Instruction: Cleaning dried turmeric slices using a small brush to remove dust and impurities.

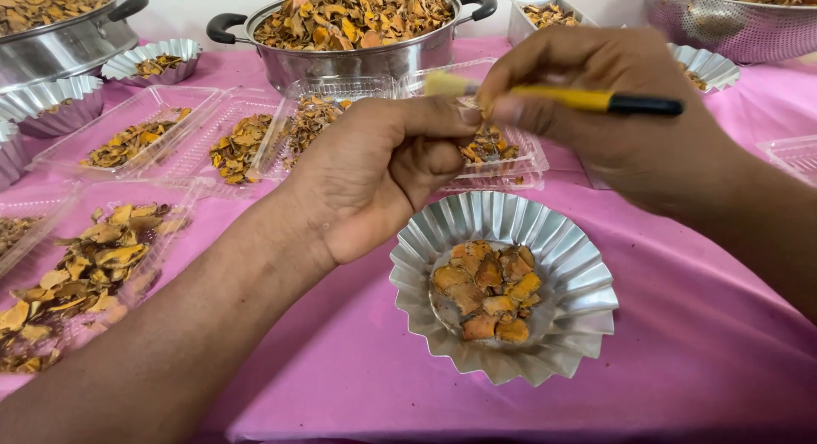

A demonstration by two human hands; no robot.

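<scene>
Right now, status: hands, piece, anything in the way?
Left hand pinching a small piece, mostly hidden. Right hand holding brush against it. Foil dish of slices below, nothing blocking.

One head-worn camera looks steeply down and forward from close range; the pink table (681, 342) fills the frame, rising toward twelve o'clock.

My work table is covered by a pink cloth (681, 325) that fills the view from 3 through 9 o'clock, with a pale wall (183, 5) showing at 11 to 12 o'clock under soft, even light.
</scene>
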